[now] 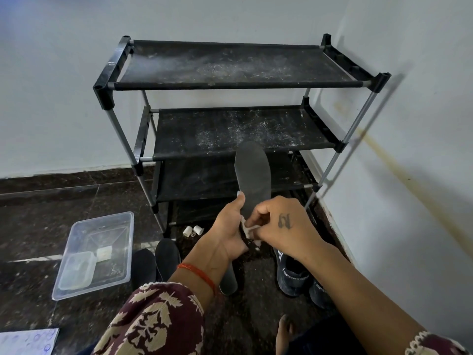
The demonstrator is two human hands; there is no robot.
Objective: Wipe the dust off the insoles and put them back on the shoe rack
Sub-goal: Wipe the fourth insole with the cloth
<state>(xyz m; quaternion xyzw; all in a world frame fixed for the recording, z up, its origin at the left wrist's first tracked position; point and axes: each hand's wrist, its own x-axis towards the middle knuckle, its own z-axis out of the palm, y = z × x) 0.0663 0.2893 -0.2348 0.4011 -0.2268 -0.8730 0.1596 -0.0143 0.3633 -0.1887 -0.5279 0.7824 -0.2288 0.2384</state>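
Observation:
A dark grey insole (253, 176) stands upright in front of the black shoe rack (230, 65). My left hand (230, 233) grips its lower end, thumb along the left edge. My right hand (284, 224) pinches a small white wipe (249, 230) against the insole's heel. Two more dark insoles (156, 262) lie on the floor below my left arm, and another insole (228, 281) shows partly under my left wrist. The rack's fabric shelves are dusty and bare.
A clear plastic tub (97, 254) with a smaller container inside sits on the dark floor at left. Two white caps (193, 230) lie by the rack's foot. A pair of black sports shoes (297, 275) stands at right. The walls meet in a corner behind the rack.

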